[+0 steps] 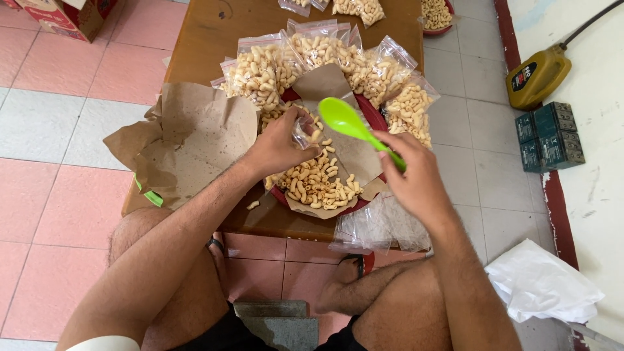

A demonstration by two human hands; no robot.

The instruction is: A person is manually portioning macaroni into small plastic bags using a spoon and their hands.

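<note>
My left hand (279, 144) pinches a small clear plastic bag (303, 133) over a red tray (374, 116) lined with brown paper. Pale curled macaroni snacks (318, 182) lie loose on that paper. My right hand (416, 179) holds a bright green plastic spoon (348, 120) by its handle, its empty bowl raised above the tray, close to the bag's mouth. Several filled clear bags of the snacks (325, 62) lean around the tray's far rim.
The tray stands on a low brown wooden table (214, 32). Crumpled brown paper (188, 140) lies at its left. A stack of empty clear bags (380, 227) hangs off the near edge. A yellow device (536, 75), dark boxes (549, 136) and a white bag (539, 283) sit on the floor at right.
</note>
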